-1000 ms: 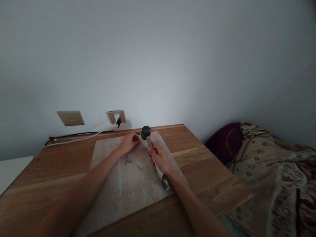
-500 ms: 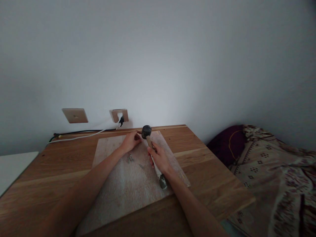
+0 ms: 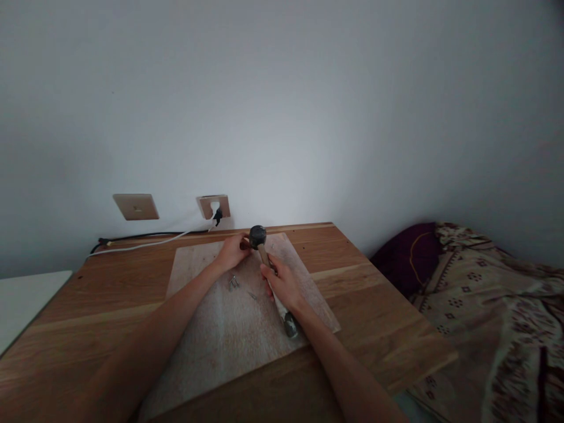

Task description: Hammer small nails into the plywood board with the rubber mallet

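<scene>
My right hand (image 3: 281, 281) is wrapped round the handle of a mallet (image 3: 258, 236) with a round black head and a wooden handle, its lower end dark. The mallet's head is up near the fingertips of my left hand (image 3: 232, 251), over the far part of a pale wooden board (image 3: 229, 346). My left hand's fingers are pinched together low over the board; what they hold is hidden or too small to make out. Between my forearms, several small metal nails (image 3: 233, 282) lie in a little pile, and a single nail (image 3: 252, 295) lies apart from them.
The board lies on a brown wooden table (image 3: 365, 294) against a wall. A white cable (image 3: 141, 247) and a black cable run along the back left to a wall socket (image 3: 214, 207). Patterned bedding (image 3: 471, 305) is at the right, a white surface (image 3: 26, 299) at the left.
The mallet's head has shifted slightly left, closer to my left hand's fingertips. My right hand moved a little with it; my left hand has stayed nearly in place.
</scene>
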Demonstrator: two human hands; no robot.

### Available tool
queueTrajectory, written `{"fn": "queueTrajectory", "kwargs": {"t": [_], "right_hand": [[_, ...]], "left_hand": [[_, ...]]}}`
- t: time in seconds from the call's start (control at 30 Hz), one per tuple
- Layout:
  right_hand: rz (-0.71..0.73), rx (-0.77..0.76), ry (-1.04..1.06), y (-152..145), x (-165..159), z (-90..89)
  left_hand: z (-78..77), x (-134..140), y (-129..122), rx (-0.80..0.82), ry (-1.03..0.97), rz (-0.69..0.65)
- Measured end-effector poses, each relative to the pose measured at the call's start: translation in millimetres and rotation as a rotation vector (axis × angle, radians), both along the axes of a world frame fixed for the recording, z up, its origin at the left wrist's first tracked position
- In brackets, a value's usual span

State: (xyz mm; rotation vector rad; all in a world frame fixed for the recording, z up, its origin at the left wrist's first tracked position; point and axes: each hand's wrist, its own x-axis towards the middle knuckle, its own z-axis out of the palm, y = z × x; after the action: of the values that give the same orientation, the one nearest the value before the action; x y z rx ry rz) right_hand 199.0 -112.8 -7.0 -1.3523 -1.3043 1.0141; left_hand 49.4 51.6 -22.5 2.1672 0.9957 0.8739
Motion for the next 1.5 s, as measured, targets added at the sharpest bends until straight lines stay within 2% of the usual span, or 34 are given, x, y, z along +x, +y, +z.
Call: {"fn": "queueTrajectory", "kwargs": {"t": [0.87, 1.07, 1.17, 1.27, 1.4, 1.5], "right_hand": [[0.008, 0.010, 0.031, -2.1, -1.9, -0.6], [0.002, 0.014, 0.040, -3.0, -1.5, -2.5], [-0.006, 0.001, 0.042, -4.3, -1.3, -2.8], [-0.015, -0.023, 0.049, -5.5, -1.6, -3.6], [-0.032, -0.034, 0.062, -8.6, -1.9, -6.6], [-0.044, -0.016, 0.054, -12.9, -1.3, -8.1]], "left_hand": [[1.8, -1.7, -0.6, 0.019, 0.037, -0.010], [3.4, -3.2, -6.2, 0.038, 0.066, -0.059], [11.7, -7.4, -9.0, 0.068, 0.092, -0.085], [29.1, -19.2, -10.6, 0.101, 0.160, -0.113], [54.8, -45.0, -15.7, 0.036, 0.399, -0.267], [63.7, -56.8, -23.7, -0.017, 0.472, -0.323]]}}
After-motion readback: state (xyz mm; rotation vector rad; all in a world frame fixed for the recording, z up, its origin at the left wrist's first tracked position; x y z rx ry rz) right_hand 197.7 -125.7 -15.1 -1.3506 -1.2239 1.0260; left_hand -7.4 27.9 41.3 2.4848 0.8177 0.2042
